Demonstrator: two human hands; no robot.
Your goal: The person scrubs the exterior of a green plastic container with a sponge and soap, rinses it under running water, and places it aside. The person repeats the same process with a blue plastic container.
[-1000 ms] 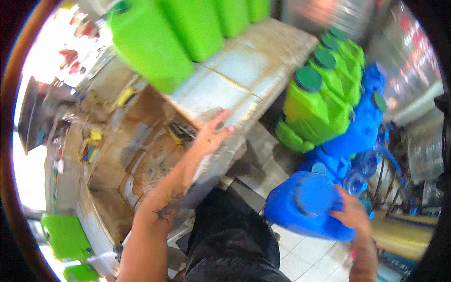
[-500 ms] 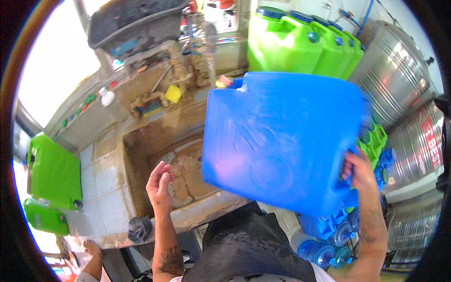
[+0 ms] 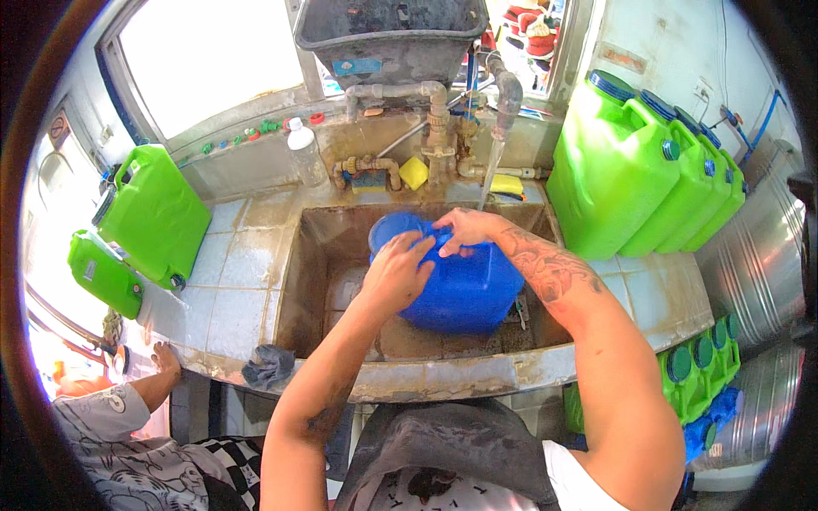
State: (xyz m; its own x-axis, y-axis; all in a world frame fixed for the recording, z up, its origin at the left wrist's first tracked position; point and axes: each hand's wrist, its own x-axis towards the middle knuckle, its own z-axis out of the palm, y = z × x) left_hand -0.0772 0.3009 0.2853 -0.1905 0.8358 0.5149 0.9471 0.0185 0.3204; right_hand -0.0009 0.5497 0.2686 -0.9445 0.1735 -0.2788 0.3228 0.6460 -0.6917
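A blue plastic water container [image 3: 467, 298] stands in the stone sink [image 3: 477, 376], its big round blue lid [image 3: 396, 225] toward the left. My left hand [image 3: 397, 274] lies over its top beside the lid, fingers bent and spread, touching it. At the top of the container, right of the lid, my right hand [image 3: 469, 230] is closed, thumb and fingers around a part that they mostly cover. Behind it, water runs in a thin stream [image 3: 492, 175] from a grey pipe spout [image 3: 509, 92].
Green containers [image 3: 618, 170] stand right of the sink, two more [image 3: 153, 217] left. A dark rag [image 3: 268, 366] lies on the front ledge. Yellow sponges [image 3: 414, 173] and a white-capped bottle [image 3: 305, 153] sit behind. Another person's hand [image 3: 166, 358] rests at the left counter edge.
The blue container, held up at the right by my right hand, has come down into the sink. My left hand has moved onto its top, and my right hand has shifted there too.
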